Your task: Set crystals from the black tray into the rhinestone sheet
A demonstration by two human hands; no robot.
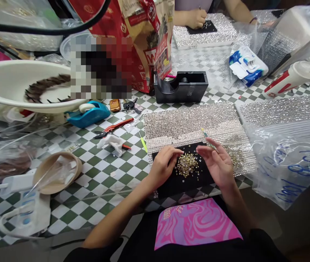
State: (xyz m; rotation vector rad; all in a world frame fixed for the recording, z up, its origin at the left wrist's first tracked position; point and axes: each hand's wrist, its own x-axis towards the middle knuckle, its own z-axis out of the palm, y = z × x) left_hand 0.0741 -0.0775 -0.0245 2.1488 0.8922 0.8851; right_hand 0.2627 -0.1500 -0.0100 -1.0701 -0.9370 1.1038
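Observation:
A pile of small gold and clear rhinestones (187, 164) lies on a black mat (171, 183) right in front of me. At the pile's left side is my left hand (164, 165), its fingers bent and pressed together; what they pinch, if anything, is too small to make out. My right hand (218, 163), on the pile's other side, holds a thin pen-like stick (205, 134) slanting up with a yellowish tip. Just beyond the mat lies a board (187, 122) set with rows of rhinestones, a pale band crossing it. More loose stones are on its right part, partly behind my right hand.
A black tape dispenser (182, 87), a blue tape dispenser (89, 113) and red-handled pliers (113, 127) lie beyond. A marked plastic bag (288, 171) covers another studded board at right. Across the table, a person's hand (197, 18) works over a similar board.

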